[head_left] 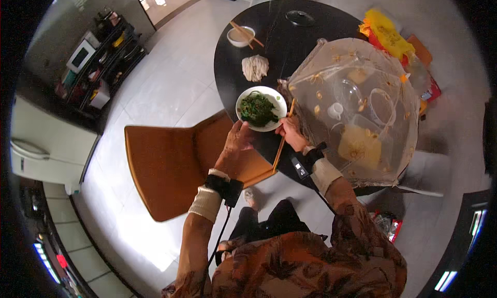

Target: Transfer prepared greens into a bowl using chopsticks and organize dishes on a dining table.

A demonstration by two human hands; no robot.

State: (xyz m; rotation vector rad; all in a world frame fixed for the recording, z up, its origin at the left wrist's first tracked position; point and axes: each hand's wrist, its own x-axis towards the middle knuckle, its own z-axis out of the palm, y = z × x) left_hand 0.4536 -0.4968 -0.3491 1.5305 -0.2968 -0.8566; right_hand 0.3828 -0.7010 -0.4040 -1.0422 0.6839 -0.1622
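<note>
A white bowl [280, 121] of cooked leafy greens [258, 108] is at the left edge of the black round table. My right hand [292, 132] is at the bowl's lower right rim, with a pair of wooden chopsticks [278, 152] in its grasp. They slant down past the table edge. At the lower left rim is my left hand [237, 137], its fingers apart; whether the fingertips touch the bowl I cannot tell. A crumpled pale cloth [255, 68] lies just beyond the bowl.
A mesh food cover [322, 71] stands right of my right hand, over dishes and a cup [335, 111]. Farther back are a small bowl [241, 37] with chopsticks and a glass lid [299, 18]. A brown chair [163, 166] is at my left, a yellow bag [384, 32] at far right.
</note>
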